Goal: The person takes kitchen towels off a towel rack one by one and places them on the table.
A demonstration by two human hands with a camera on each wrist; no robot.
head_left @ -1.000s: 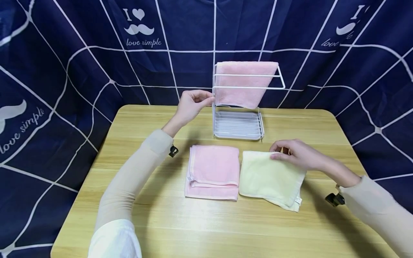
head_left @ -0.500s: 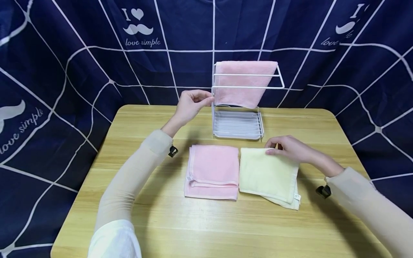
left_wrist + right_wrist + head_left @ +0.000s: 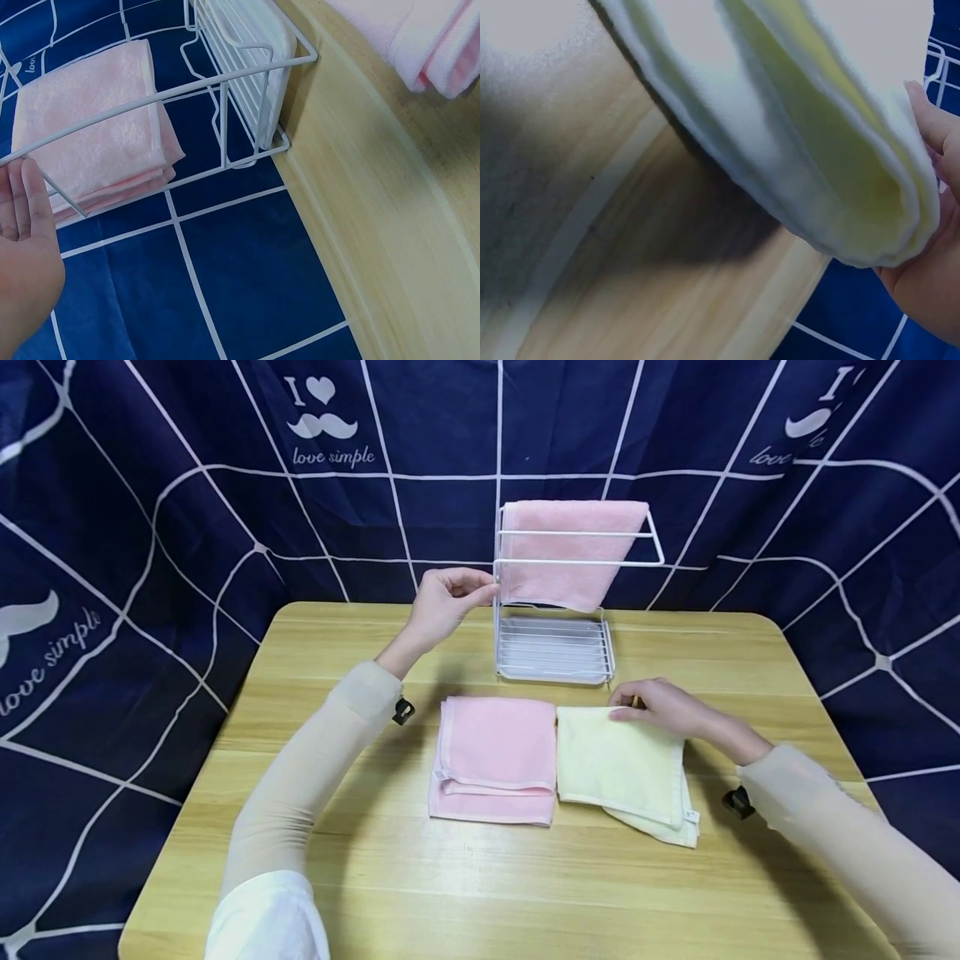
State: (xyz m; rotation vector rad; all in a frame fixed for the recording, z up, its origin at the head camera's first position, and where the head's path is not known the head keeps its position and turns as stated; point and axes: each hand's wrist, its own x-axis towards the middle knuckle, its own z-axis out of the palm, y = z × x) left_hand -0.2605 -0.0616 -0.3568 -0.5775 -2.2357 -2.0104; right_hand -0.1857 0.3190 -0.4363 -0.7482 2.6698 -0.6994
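Observation:
My left hand [image 3: 441,608] pinches the left upright of a white wire rack [image 3: 581,563] at the back of the table. Over the rack's upper bars hangs a pink towel [image 3: 572,518], seen folded in layers in the left wrist view. With thumb and fingers, my right hand [image 3: 667,706] grips the top edge of a folded pale yellow towel [image 3: 618,764]. One lower corner of it, bearing a small white tag, sticks out below the upper layer. The right wrist view shows its layers parting, with a shadow on the wood beneath.
Beside the yellow towel, on its left, a second pink towel [image 3: 498,743] lies folded flat. A shallow white tray [image 3: 555,675] sits at the rack's base. Dark blue curtain [image 3: 435,435] with white lines surrounds the wooden table [image 3: 465,893] at the back and sides.
My right hand has shifted left along with the top of the yellow towel, which now lies against the flat pink towel's edge. My left hand stays at the rack.

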